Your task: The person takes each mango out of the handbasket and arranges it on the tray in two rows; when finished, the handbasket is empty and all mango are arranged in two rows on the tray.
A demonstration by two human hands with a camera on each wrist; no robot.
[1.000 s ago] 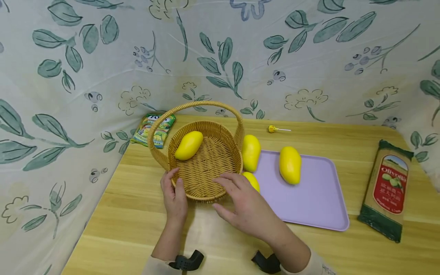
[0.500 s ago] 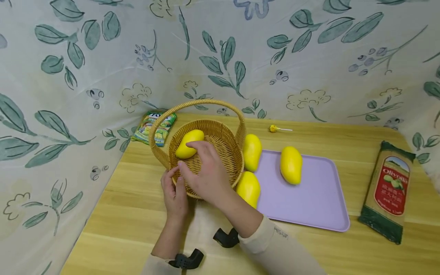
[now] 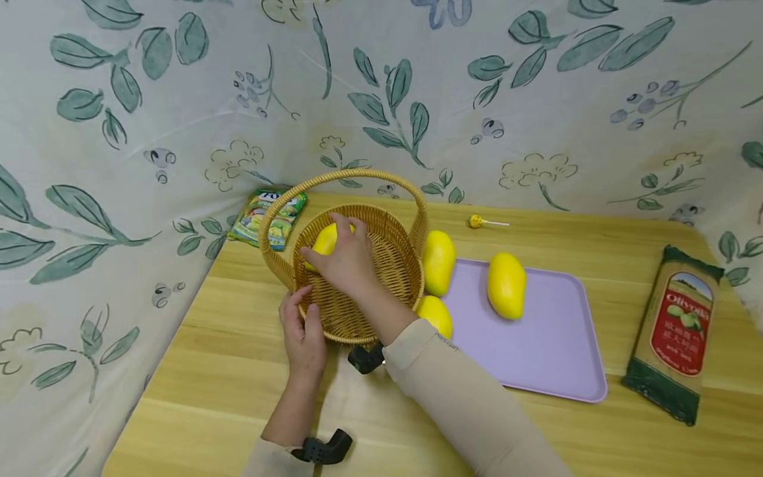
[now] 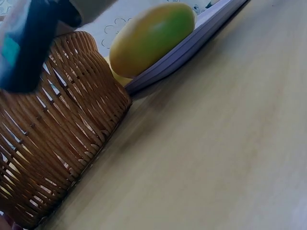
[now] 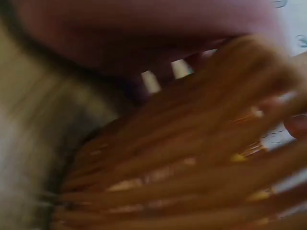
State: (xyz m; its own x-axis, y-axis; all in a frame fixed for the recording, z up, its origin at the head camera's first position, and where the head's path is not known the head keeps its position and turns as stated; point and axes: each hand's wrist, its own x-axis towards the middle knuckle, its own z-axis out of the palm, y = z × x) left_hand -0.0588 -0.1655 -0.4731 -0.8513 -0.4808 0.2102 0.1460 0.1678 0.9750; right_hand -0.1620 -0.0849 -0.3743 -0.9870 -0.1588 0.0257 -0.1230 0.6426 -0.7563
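Note:
A yellow mango [image 3: 325,240] lies inside the wicker basket [image 3: 390,295], at its left side. My right hand [image 3: 347,260] reaches into the basket and grips this mango between thumb and fingers, covering part of it. The near left rim of the basket is held by my left hand [image 3: 304,334], thumb against the wall. In the left wrist view the woven basket wall [image 4: 62,120] stands on the table. The right wrist view is blurred, with the basket wall [image 5: 182,153] in front of the hand.
Right of the basket are two mangoes [image 3: 438,263] [image 3: 436,317], close to a lilac tray [image 3: 536,358] that bears another mango [image 3: 507,285]. A lollipop [image 3: 475,221] lies behind. A green snack bag [image 3: 256,222] sits back left, an Olivoilà pasta pack [image 3: 676,331] far right.
My right hand has moved left and away from me, from the basket's near right rim to the mango inside. The left hand stays at the rim.

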